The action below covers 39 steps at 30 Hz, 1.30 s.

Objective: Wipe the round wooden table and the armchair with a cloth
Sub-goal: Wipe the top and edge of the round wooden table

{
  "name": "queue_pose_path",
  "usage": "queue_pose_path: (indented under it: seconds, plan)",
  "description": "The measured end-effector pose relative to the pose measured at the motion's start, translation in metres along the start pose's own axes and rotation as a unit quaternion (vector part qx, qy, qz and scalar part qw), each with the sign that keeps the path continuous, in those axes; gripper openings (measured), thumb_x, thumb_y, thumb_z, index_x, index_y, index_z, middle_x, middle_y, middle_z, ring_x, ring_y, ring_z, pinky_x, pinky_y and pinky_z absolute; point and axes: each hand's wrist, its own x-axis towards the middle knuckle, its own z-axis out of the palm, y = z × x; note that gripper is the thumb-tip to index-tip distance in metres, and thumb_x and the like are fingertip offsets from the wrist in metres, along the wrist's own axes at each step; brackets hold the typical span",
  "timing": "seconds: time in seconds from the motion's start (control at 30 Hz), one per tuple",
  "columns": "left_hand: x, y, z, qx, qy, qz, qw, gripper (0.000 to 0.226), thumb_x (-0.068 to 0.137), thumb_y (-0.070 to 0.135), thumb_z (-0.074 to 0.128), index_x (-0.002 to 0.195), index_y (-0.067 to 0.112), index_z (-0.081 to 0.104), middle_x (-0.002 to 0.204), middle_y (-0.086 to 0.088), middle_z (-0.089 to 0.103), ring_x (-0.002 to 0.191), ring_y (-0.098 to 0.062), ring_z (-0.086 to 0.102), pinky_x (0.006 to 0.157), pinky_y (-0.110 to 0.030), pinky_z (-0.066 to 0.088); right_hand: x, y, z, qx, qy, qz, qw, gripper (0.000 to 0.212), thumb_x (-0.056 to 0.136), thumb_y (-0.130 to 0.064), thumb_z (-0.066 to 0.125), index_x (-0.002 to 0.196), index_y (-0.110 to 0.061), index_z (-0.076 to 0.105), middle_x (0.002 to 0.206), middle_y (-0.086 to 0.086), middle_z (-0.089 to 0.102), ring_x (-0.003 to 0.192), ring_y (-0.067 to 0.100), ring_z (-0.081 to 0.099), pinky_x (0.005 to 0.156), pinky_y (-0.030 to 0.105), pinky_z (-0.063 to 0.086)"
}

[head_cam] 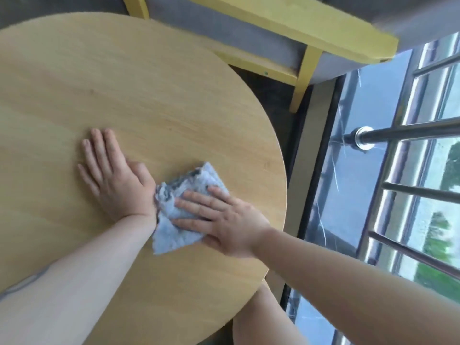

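The cloth (pixel 185 207) lies crumpled on the near right part of the round wooden bench (pixel 139 90), pinned flat under the person's right hand (pixel 224 220), whose fingers (pixel 196 196) are spread apart and pressed down on the fabric rather than curled round it. The left hand (pixel 113 173) rests palm-down on the bare wood just beside the cloth, fingers extended and close together, holding nothing; its wrist touches the cloth's edge. The cloth looks soft, limp and light, a pale blue-grey fleecy rag with darker patches, so it will likely bunch and fold under a sideways push instead of sliding as one piece. Pressing with a broad flat palm over its middle, as the right hand does, seems the sound way to drive it; pinching a corner would probably let the rest drag loose. The bench top appears smooth and stiff, so the cloth should glide with modest pressure. The armchair (pixel 286 33), with its yellow wooden frame and grey cushions, stands just beyond the far edge of the bench and is not being touched.
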Motion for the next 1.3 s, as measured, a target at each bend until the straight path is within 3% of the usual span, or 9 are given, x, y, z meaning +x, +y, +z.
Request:
queue_pose_path:
  seconds: [0.17, 0.37, 0.53, 0.7, 0.9, 1.07, 1.13, 1.23, 1.3]
  plan:
    - [0.000, 0.002, -0.002, -0.014, -0.011, 0.001, 1.000, 0.066, 0.085, 0.027, 0.026, 0.149, 0.013, 0.028, 0.158, -0.004, 0.021, 0.147, -0.022, 0.014, 0.118, -0.044, 0.008, -0.027, 0.016, -0.010, 0.040, 0.123, 0.452, 0.882, 0.054, 0.100, -0.046, 0.025, 0.153, -0.034, 0.018, 0.162, -0.001, 0.003, 0.149, 0.019, -0.006, 0.120, 0.042, -0.004]
    - [-0.045, -0.004, -0.024, -0.028, -0.101, 0.166, 0.980, 0.059, 0.091, 0.028, 0.034, 0.149, 0.015, 0.030, 0.158, -0.006, 0.018, 0.147, -0.020, 0.010, 0.116, -0.035, -0.005, -0.018, -0.020, 0.014, -0.036, -0.026, -0.032, 0.998, 0.055, 0.097, -0.044, 0.028, 0.151, -0.035, 0.024, 0.160, -0.005, 0.017, 0.148, 0.017, 0.006, 0.118, 0.039, -0.010]
    - [-0.078, -0.043, -0.037, -0.032, -0.161, 0.207, 0.964, 0.053, 0.098, 0.029, 0.027, 0.148, 0.014, 0.032, 0.157, -0.001, 0.021, 0.147, -0.017, 0.010, 0.118, -0.040, 0.003, -0.052, -0.027, 0.010, 0.056, 0.109, 0.423, 0.898, 0.057, 0.097, -0.041, 0.034, 0.152, -0.038, 0.018, 0.162, -0.003, 0.005, 0.149, 0.018, -0.005, 0.119, 0.041, -0.008]
    - [-0.095, -0.068, -0.035, -0.035, -0.178, 0.243, 0.953, 0.060, 0.087, 0.015, 0.032, 0.147, 0.013, 0.033, 0.156, -0.001, 0.026, 0.146, -0.019, 0.016, 0.117, -0.042, 0.012, -0.034, -0.071, 0.035, 0.008, -0.025, -0.056, 0.998, 0.051, 0.094, -0.043, 0.044, 0.145, -0.037, 0.038, 0.157, -0.006, 0.028, 0.147, 0.013, 0.010, 0.119, 0.038, -0.006]
    - [-0.095, -0.098, -0.036, -0.083, -0.189, 0.272, 0.940, 0.055, 0.095, 0.022, 0.032, 0.149, 0.014, 0.030, 0.158, -0.001, 0.021, 0.147, -0.017, 0.012, 0.119, -0.036, 0.010, -0.026, -0.125, 0.049, 0.097, 0.166, 0.575, 0.795, 0.056, 0.095, -0.039, 0.033, 0.150, -0.033, 0.023, 0.161, 0.001, 0.006, 0.149, 0.016, -0.004, 0.119, 0.046, 0.000]
    - [-0.134, -0.145, -0.044, -0.070, -0.139, 0.199, 0.968, 0.054, 0.089, 0.018, 0.034, 0.140, 0.001, 0.042, 0.148, -0.015, 0.039, 0.140, -0.026, 0.024, 0.114, -0.038, 0.014, 0.015, -0.139, 0.053, -0.021, 0.035, 0.117, 0.992, 0.052, 0.099, -0.035, 0.034, 0.150, -0.029, 0.028, 0.161, 0.000, 0.013, 0.148, 0.018, 0.005, 0.120, 0.041, 0.000]
    - [-0.144, -0.165, -0.046, -0.028, -0.154, 0.231, 0.960, 0.055, 0.094, 0.025, 0.031, 0.147, 0.010, 0.033, 0.154, -0.007, 0.030, 0.143, -0.021, 0.019, 0.115, -0.040, 0.010, -0.001, -0.102, 0.047, -0.025, 0.082, 0.269, 0.959, 0.053, 0.099, -0.034, 0.033, 0.151, -0.032, 0.024, 0.161, 0.000, 0.013, 0.149, 0.019, 0.006, 0.120, 0.045, 0.003]
    - [-0.149, -0.178, -0.046, 0.017, -0.161, 0.295, 0.942, 0.057, 0.098, 0.034, 0.026, 0.152, 0.015, 0.020, 0.158, -0.003, 0.019, 0.145, -0.019, 0.012, 0.116, -0.042, 0.005, -0.015, -0.136, 0.060, 0.074, 0.186, 0.654, 0.730, 0.060, 0.093, -0.036, 0.028, 0.152, -0.031, 0.019, 0.162, 0.001, 0.005, 0.149, 0.019, 0.000, 0.120, 0.047, 0.000]
    - [-0.151, -0.179, -0.042, 0.046, -0.148, 0.291, 0.944, 0.060, 0.097, 0.035, 0.032, 0.151, 0.013, 0.022, 0.158, -0.006, 0.021, 0.145, -0.021, 0.013, 0.116, -0.042, 0.003, 0.010, -0.207, 0.083, 0.076, 0.170, 0.587, 0.788, 0.068, 0.086, -0.029, 0.032, 0.153, -0.027, 0.019, 0.162, 0.003, 0.005, 0.149, 0.023, 0.001, 0.119, 0.047, -0.001]
